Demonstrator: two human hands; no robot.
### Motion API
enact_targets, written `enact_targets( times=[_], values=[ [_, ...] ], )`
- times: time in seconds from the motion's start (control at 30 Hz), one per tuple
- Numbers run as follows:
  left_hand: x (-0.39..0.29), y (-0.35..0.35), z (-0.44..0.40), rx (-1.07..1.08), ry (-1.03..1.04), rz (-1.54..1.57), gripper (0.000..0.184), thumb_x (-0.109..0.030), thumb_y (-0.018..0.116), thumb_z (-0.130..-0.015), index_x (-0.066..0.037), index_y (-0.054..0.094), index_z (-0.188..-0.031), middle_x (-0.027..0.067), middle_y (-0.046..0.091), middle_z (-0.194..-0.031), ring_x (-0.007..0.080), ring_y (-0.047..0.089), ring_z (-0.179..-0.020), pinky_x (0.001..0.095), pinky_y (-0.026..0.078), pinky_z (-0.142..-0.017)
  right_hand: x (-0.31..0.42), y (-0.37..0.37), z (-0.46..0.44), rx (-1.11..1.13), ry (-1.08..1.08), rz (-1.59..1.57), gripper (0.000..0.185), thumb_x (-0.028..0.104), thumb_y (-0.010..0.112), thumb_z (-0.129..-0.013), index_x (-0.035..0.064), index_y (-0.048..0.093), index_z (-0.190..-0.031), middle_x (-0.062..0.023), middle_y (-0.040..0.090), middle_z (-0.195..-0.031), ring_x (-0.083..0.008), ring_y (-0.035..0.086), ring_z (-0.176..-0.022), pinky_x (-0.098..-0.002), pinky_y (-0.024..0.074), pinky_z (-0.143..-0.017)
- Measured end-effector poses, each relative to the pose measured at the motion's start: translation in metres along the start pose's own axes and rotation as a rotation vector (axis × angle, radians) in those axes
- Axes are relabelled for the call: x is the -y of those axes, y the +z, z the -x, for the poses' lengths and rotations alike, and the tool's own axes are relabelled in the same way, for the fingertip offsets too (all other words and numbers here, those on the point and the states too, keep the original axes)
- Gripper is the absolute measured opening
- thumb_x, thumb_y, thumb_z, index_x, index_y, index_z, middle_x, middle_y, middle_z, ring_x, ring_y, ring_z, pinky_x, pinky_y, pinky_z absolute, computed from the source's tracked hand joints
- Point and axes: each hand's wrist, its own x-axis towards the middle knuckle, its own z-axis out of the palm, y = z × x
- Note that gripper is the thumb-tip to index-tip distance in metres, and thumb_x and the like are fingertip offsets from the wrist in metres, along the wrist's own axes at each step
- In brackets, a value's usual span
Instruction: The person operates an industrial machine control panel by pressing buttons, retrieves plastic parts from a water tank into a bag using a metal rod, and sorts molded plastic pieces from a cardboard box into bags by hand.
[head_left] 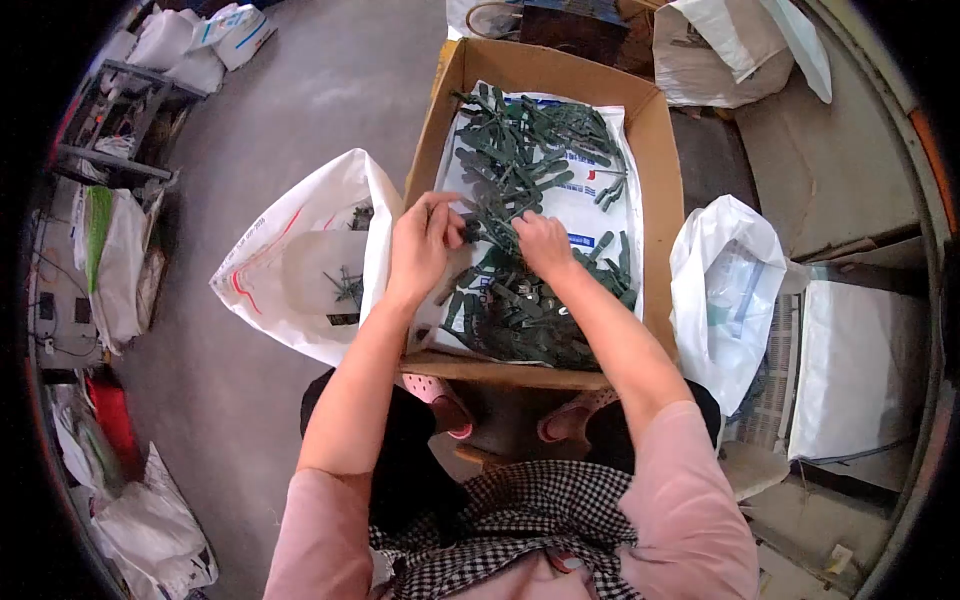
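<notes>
Pink sleeves [690, 490] lead down to the green parts [515, 305], heaped on white sheeting [550, 210] inside the box [655, 150]. Picking through them seems the step in hand. Right hand [545, 245] has bent fingers among the parts; left hand [425, 245] curls beside it. Whether either grips anything, I cannot tell. Overlapping pieces call for a fine pinch.

This place is looking like a workshop or small factory: many dark green, flat, narrow pieces [525, 310] are lying loose in a large, open, brown cardboard box [659, 220], a white sack with red lines [262, 232] is gaping open beside it, stuffed white plastic bags [195, 65] are sitting by a grey metal rack [115, 162], and a bare, smooth grey floor [310, 100] is stretching between.
</notes>
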Motion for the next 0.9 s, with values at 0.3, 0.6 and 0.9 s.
enact_targets(
  times=[0.3, 0.6, 0.9],
  values=[
    [-0.020, 0.042, 0.023, 0.075, 0.099, -1.036, 0.038, -0.038, 0.056, -0.083, 0.000, 0.060, -0.077, 0.0212, 0.060, -0.066, 0.0376, 0.060, -0.069, 0.0428, 0.048, -0.063, 0.044, -0.139, 0.050, -0.041, -0.460, 0.333, 0.035, 0.014, 0.051, -0.073, 0.0005, 0.056, -0.105, -0.0108, 0.057, -0.092, -0.0237, 0.055, -0.093, -0.0340, 0.0420, -0.082],
    [-0.003, 0.069, 0.051, 0.375, -0.478, 0.680, 0.030, -0.027, 0.043, -0.093, -0.002, 0.058, -0.087, 0.0030, 0.051, -0.059, 0.0141, 0.041, -0.047, 0.0255, 0.033, -0.047, 0.055, -0.137, 0.066, 0.126, 0.344, -0.997, 0.118, 0.028, 0.085, -0.052, 0.0078, 0.010, -0.140, -0.0190, 0.025, -0.140, -0.0303, 0.029, -0.128, -0.0374, 0.0250, -0.105],
    [0.008, 0.056, 0.046, 0.326, 0.089, -0.462, 0.017, -0.019, 0.050, -0.087, -0.003, 0.056, -0.088, 0.0205, 0.057, -0.072, 0.0355, 0.057, -0.063, 0.0387, 0.045, -0.056, 0.036, -0.098, 0.076, 0.525, 0.361, -0.560, 0.067, 0.017, 0.069, -0.068, 0.0024, 0.035, -0.123, -0.0187, 0.061, -0.085, -0.0358, 0.059, -0.086, -0.0391, 0.0459, -0.080]
  ],
)
